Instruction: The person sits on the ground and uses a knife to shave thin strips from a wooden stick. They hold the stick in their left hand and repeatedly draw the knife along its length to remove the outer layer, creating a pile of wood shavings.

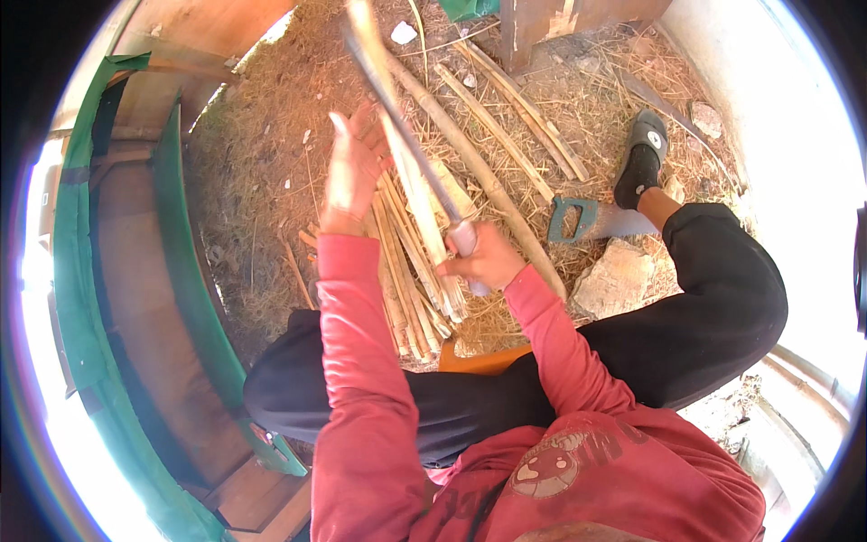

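Note:
My right hand (490,257) is wrapped round the pale handle of a long-bladed knife (420,149), whose dark narrow blade slants up and to the left. Close along the blade runs a split bamboo strip (409,167), its far end blurred. My left hand (354,167) is raised beside that strip, fingers spread and thumb out. Whether its fingertips touch the strip I cannot tell. Beneath both hands lies a pile of split bamboo strips (395,285) on the ground. A whole bamboo pole (492,185) stretches past the right of the knife.
A handsaw (575,219) with a teal handle lies near my shod foot (644,149), beside a large stone (616,275). More bamboo strips (528,113) lie farther off. An orange object (485,359) shows between my legs. At left stands a green-edged wooden frame (172,199); a white wall (768,117) rises at right.

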Demonstrator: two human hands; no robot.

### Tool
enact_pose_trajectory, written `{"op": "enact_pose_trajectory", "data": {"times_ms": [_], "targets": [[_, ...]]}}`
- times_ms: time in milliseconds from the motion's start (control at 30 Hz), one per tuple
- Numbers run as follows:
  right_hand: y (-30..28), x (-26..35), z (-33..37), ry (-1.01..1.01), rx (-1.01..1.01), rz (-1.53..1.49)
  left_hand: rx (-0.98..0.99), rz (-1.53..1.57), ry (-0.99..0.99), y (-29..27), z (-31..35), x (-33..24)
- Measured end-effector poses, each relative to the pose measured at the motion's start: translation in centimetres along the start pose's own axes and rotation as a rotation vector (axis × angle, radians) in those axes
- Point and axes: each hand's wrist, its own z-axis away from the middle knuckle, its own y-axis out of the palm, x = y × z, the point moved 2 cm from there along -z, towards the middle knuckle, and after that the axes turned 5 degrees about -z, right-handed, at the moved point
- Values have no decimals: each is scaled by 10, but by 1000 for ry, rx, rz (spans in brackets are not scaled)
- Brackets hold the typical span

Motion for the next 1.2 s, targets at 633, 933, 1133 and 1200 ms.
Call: {"op": "enact_pose_trajectory", "data": {"times_ms": [633,933,1133,1200], "targets": [[-16,-48,1,137,-537,150,-549,-159,569,-61,11,-37],[-19,-63,9,259,-565,416,-764,28,766,-23,44,-66],[-13,-92,8,179,-535,511,-923,-131,823,-16,46,-43],[-12,-93,12,284,-435,483,-1041,-107,822,-15,48,-42]]}}
